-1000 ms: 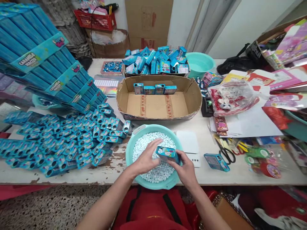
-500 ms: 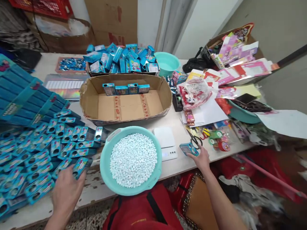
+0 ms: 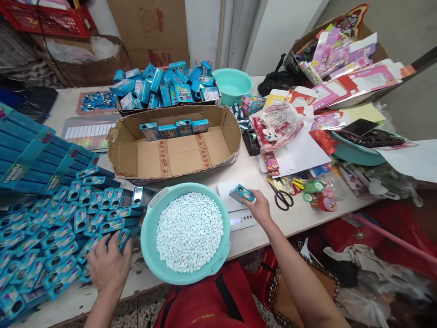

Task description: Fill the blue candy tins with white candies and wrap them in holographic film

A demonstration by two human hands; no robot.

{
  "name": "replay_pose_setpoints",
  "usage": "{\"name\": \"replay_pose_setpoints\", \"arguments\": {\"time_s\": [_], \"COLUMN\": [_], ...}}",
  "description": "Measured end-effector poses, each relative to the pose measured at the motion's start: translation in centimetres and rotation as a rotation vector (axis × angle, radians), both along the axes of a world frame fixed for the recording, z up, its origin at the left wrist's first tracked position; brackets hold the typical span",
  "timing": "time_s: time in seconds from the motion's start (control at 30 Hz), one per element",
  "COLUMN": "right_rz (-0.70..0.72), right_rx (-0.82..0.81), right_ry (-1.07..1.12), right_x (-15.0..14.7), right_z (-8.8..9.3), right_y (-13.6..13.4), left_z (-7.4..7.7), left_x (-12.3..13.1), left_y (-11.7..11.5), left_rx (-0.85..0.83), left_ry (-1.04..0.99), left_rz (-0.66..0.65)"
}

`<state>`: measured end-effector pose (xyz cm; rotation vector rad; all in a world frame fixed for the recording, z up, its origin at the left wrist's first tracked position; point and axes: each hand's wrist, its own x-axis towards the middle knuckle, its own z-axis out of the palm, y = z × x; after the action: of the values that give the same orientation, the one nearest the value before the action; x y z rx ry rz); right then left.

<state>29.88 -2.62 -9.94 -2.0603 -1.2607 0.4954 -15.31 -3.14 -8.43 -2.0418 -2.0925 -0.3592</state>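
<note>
My right hand [image 3: 260, 207] is closed on a small blue box [image 3: 242, 193] and holds it over the white scale [image 3: 235, 207]. My left hand [image 3: 108, 265] reaches into the spread of blue boxes [image 3: 64, 228] at the left, fingers curled onto one of them [image 3: 122, 238]. Between my hands stands a teal bowl [image 3: 152, 228] full of small white candies [image 3: 189, 231]. Behind it lies an open cardboard tray [image 3: 235, 132] with a short row of blue boxes [image 3: 174, 128] at its far wall.
A heap of blue boxes [image 3: 164, 86] and an empty teal basin [image 3: 234, 84] stand at the back. Scissors [image 3: 282, 198], tape rolls [image 3: 319, 198], a bag of toys [image 3: 276, 130] and pink packaging [image 3: 348, 77] crowd the right. Blue display strips [image 3: 30, 150] lie at the left.
My right hand has picked the blue box up from the table and carried it left to the scale. My left hand has moved slightly right among the boxes at the left.
</note>
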Motion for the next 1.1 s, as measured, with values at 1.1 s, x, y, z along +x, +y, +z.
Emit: {"name": "replay_pose_setpoints", "arguments": {"time_s": [1.1], "right_rz": [-0.218], "right_rx": [-0.051], "right_ry": [0.431], "right_x": [2.6], "right_z": [-2.7], "right_y": [-5.7], "left_z": [1.7], "left_x": [9.0], "left_y": [3.3], "left_rx": [-0.180], "left_ry": [-0.426], "left_rz": [-0.503]}}
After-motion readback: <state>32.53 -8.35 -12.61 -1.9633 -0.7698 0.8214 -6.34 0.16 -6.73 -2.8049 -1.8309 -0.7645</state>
